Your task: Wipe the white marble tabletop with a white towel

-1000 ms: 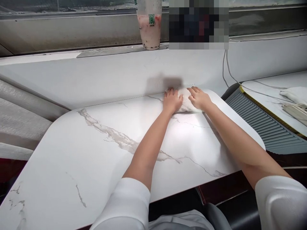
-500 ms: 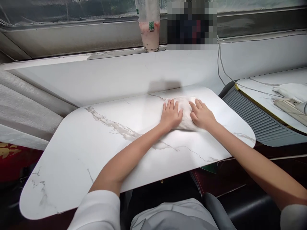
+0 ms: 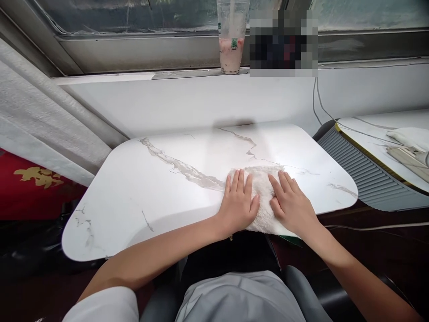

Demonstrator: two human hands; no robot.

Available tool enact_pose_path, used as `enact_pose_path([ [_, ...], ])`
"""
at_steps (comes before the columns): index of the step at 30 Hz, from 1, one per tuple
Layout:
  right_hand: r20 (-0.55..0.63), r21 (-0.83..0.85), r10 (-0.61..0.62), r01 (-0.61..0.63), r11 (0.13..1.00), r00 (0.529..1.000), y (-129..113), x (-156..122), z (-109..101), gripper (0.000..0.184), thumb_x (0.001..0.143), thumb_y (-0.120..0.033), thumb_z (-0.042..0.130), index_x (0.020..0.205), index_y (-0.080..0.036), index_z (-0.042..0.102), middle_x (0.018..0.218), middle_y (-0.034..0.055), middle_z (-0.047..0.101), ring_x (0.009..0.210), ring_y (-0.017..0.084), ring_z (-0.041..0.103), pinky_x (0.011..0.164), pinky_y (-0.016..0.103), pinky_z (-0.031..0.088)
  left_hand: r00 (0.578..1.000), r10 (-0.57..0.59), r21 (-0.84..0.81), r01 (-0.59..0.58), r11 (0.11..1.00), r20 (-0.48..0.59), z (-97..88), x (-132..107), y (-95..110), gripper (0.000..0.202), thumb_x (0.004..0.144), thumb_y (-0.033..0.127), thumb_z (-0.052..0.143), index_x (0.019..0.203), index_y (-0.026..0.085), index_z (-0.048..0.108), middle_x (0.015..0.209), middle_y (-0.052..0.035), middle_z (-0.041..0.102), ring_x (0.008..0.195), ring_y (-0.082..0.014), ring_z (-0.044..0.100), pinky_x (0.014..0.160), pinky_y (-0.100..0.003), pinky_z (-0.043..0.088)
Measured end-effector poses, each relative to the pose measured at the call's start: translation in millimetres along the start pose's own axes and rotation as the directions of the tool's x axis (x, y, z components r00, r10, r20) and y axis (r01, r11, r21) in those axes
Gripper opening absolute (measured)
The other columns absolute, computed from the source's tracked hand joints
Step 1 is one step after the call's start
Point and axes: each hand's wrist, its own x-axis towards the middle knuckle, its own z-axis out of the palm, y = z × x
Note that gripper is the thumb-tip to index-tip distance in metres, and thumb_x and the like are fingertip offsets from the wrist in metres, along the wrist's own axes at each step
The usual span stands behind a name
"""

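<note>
— At far left of the view, what goes in the log?
— Pale curtain [image 3: 40, 120], hanging slantwise. Red fabric with a gold pattern [image 3: 30, 188] below it. Next rightward: white marble-patterned surface [image 3: 150, 188] with rounded corners.
— Left hand?
— Left hand [image 3: 238, 203]: fully open, palm down, fingers straight and slightly spread. It lies flat on the left part of a white fluffy cloth [image 3: 264, 188]. Nothing is gripped; contact is by palm and fingers only.
— Cloth position?
— On the surface, right of its middle, at the near edge, with the near hem reaching the rim. One hand covers each side. A bare strip of cloth shows between the hands, and the far edge shows just beyond the fingertips.
— Right hand?
— Right hand [image 3: 292, 205]: same state. Open, flat, fingers extended, pressed on the right part of the cloth, not clenched on it.
— Arm pose?
— Left forearm enters low from the lower left and crosses the near rim; it is bare up to a white sleeve [image 3: 103, 306]. Right forearm enters from the lower right, also bare. Both sets of fingers point away from the person, the right ones leaning slightly left.
— Background?
— Plastic cup with pink drink [image 3: 231, 40] on the window ledge, up beyond the left hand. Rightward: a cable [image 3: 318, 103] running down the wall, a grey ribbed panel [image 3: 362, 174], then a second surface [image 3: 372, 134] carrying another white cloth [image 3: 410, 136].
</note>
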Motion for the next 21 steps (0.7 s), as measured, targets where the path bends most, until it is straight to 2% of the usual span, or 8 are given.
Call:
enact_pose_path([
  [4,0.067,-0.01,0.012,-0.011,1.0,0.998,-8.0,29.7,4.8,0.056,0.092,-0.022,0.039,0.146,-0.006,0.045,0.152,0.0234,0.042,0.143,0.036,0.036,0.114,0.05,0.036,0.997,-0.08,-0.002,0.08,0.997,0.009,-2.8,10.8,-12.6,0.062,0.102,0.037,0.033,0.153,0.001,0.027,0.162,-0.0252,0.016,0.152,-0.0335,0.006,0.123,-0.057,0.01],
  [7,0.072,-0.007,0.018,-0.018,1.0,0.997,-13.8,58.7,11.2,0.058,0.092,-0.022,0.038,0.147,-0.006,0.044,0.151,0.0235,0.043,0.142,0.037,0.037,0.112,0.051,0.037,0.992,-0.125,0.005,0.125,0.992,-0.005,-5.5,30.1,-28.9,0.061,0.102,0.037,0.032,0.153,0.003,0.028,0.162,-0.0237,0.019,0.152,-0.0321,0.009,0.123,-0.056,0.008],
  [12,0.071,0.046,0.039,-0.043,0.998,0.997,-12.7,128.2,25.1,0.058,0.092,-0.024,0.036,0.147,-0.006,0.042,0.151,0.0238,0.042,0.142,0.035,0.038,0.112,0.05,0.036,0.983,-0.181,0.03,0.182,0.983,-0.013,-13.8,83.8,-68.6,0.06,0.102,0.036,0.032,0.153,0.005,0.031,0.163,-0.0208,0.022,0.153,-0.0293,0.014,0.125,-0.047,0.009],
  [17,0.105,0.172,-0.01,-0.008,0.985,0.994,-5.5,205.5,39.9,0.057,0.093,-0.027,0.033,0.148,-0.013,0.04,0.154,0.0183,0.04,0.144,0.03,0.033,0.108,0.048,0.04,0.958,-0.273,0.058,0.278,0.959,-0.083,-17.3,140.1,-108.8,0.059,0.102,0.037,0.03,0.152,0.006,0.032,0.162,-0.0189,0.025,0.152,-0.0279,0.018,0.124,-0.045,0.012],
  [21,0.115,0.193,0.04,-0.062,0.979,0.993,-11.5,243.4,47.8,0.056,0.093,-0.028,0.031,0.146,-0.015,0.042,0.151,0.0186,0.043,0.14,0.03,0.037,0.107,0.048,0.04,0.947,-0.297,0.062,0.307,0.95,-0.125,-19.7,167.5,-131.3,0.057,0.102,0.037,0.028,0.151,0.008,0.035,0.162,-0.0176,0.028,0.151,-0.0269,0.022,0.124,-0.044,0.015],
])
